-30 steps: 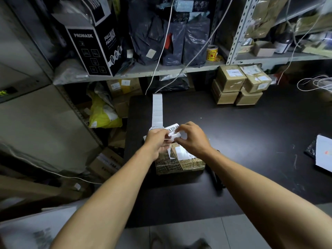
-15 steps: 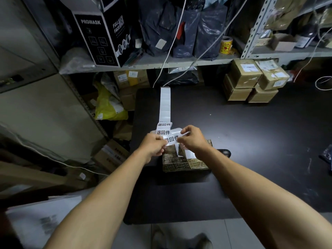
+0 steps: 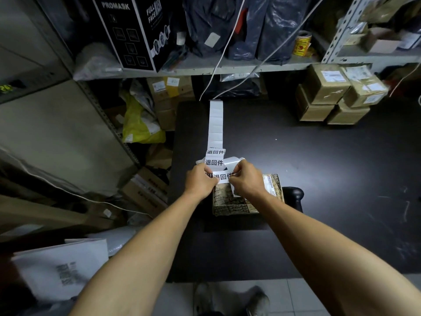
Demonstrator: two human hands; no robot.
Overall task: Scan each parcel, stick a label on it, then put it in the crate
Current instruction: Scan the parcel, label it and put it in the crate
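Two hands meet at the centre of the head view, over a black table (image 3: 341, 179). The left hand (image 3: 199, 180) pinches the near end of a white label strip (image 3: 216, 126) that runs away toward twelve o'clock, its nearest labels printed with black characters. The right hand (image 3: 247, 179), fingers curled, pinches one printed label (image 3: 222, 176) at its edge. Just beneath the hands, toward five o'clock, a brown patterned parcel (image 3: 234, 204) lies flat on the table. At one o'clock four taped cardboard boxes (image 3: 335, 92) sit stacked, well apart from the parcel.
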